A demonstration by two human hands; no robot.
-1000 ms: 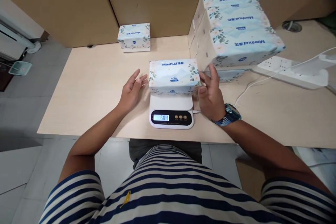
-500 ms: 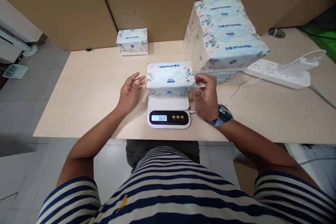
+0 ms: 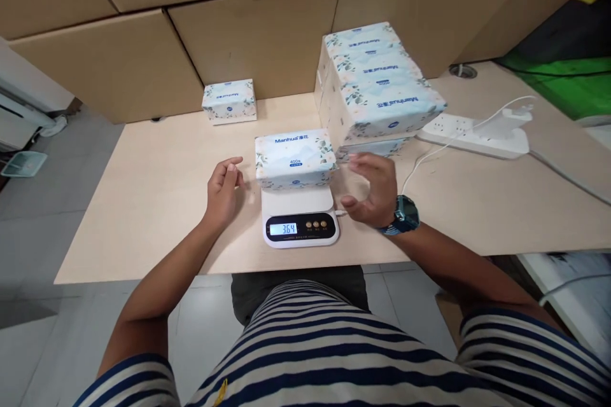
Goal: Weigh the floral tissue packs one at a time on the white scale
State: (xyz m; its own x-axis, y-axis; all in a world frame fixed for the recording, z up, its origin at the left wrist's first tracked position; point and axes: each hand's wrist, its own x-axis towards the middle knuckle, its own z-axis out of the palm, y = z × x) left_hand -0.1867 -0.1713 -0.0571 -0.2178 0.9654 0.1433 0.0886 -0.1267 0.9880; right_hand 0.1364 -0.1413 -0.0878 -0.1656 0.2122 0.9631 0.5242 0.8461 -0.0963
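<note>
A pale blue tissue pack (image 3: pixel 296 156) with a floral print lies on the rear part of a white digital scale (image 3: pixel 300 229). The scale's lit display reads 364, possibly with a decimal point. My left hand (image 3: pixel 224 189) is beside the pack's left end, apart from it, fingers loosely curled and holding nothing. To the right of the pack, my right hand (image 3: pixel 375 189) is held with thumb and fingers spread, empty and not touching it. A watch (image 3: pixel 405 213) is on my right wrist.
A stack of tissue packs (image 3: pixel 382 82) stands behind on the right, and a single tissue pack (image 3: pixel 230 102) sits at the back left. A white power strip (image 3: pixel 477 135) with a cable lies on the right. Large cardboard boxes (image 3: pixel 267 38) wall the table's (image 3: pixel 157 203) back.
My right hand has drawn away from the pack's right end and its fingers have opened wider. My left hand has moved slightly away too. The camera view has shifted; the reading is unchanged.
</note>
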